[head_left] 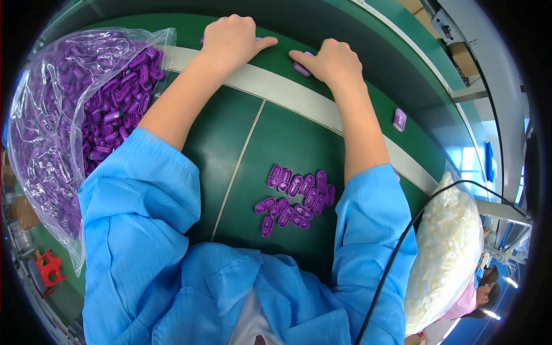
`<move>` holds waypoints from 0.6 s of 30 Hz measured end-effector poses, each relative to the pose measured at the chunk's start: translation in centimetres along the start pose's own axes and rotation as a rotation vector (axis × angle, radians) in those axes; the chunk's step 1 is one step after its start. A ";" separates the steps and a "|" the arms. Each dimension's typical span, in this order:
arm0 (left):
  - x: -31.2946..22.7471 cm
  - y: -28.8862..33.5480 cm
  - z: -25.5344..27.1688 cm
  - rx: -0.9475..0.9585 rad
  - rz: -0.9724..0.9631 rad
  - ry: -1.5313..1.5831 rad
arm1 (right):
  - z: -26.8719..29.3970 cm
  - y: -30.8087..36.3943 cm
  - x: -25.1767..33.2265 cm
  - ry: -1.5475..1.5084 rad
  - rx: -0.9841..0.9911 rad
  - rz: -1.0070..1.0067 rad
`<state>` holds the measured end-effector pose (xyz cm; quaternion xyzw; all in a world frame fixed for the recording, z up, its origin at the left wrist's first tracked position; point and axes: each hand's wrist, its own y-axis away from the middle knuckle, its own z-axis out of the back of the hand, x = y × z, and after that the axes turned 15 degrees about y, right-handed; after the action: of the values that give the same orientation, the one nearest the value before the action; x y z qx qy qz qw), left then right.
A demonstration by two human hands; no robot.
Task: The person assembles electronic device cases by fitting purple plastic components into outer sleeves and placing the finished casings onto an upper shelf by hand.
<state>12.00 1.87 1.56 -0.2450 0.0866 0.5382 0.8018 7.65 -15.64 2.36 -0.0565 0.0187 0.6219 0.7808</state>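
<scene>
My left hand (231, 41) is curled over the green belt at the far side, its thumb out to the right. Slivers of a purple plastic piece show at its edges; the rest is hidden under the fingers. To the right, my right hand (334, 62) closes on a lilac plastic piece (301, 69), which shows beside the thumb and is partly covered. Several oblong purple plastic shells (296, 185) lie loosely grouped on the dark green tabletop (299, 138) between my forearms, their hollow sides mostly up. Another lilac piece (399, 119) sits alone on the belt (379, 100), right of my right hand.
A clear plastic bag (49, 126) full of purple shells (115, 109) stands at the left. At the right is a bag of whitish pieces (445, 253), with a black cable (397, 253) hanging before it. A pale rail (282, 86) separates tabletop and belt. Someone in pink (464, 302) is beyond.
</scene>
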 end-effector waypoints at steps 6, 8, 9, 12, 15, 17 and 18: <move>1.0 -0.1 -2.8 -0.064 -0.223 -0.009 | 0.5 0.7 -2.1 -0.455 0.153 -0.058; 1.2 1.2 -3.1 -0.072 -0.286 0.113 | 0.9 3.5 -4.2 -0.813 0.171 -0.026; 0.5 1.9 -2.6 -0.067 -0.291 0.128 | 1.1 5.3 -4.8 -1.031 0.217 -0.021; -2.2 4.5 0.0 0.005 -0.393 0.468 | 1.3 11.2 -5.7 -1.514 0.366 -0.093; -3.9 7.8 0.9 0.541 -0.055 1.112 | -0.2 13.6 -6.3 -1.650 0.390 -0.161; -4.3 9.4 0.3 0.545 -0.133 1.028 | -0.8 14.0 -6.1 -1.718 0.400 -0.201; -5.0 9.8 0.6 0.515 -0.209 0.967 | -1.1 14.0 -5.8 -1.727 0.369 -0.205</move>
<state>0.99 0.97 1.15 -0.2673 0.5487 0.2436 0.7537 -7.24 -18.30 0.93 0.5576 -0.4818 0.3619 0.5710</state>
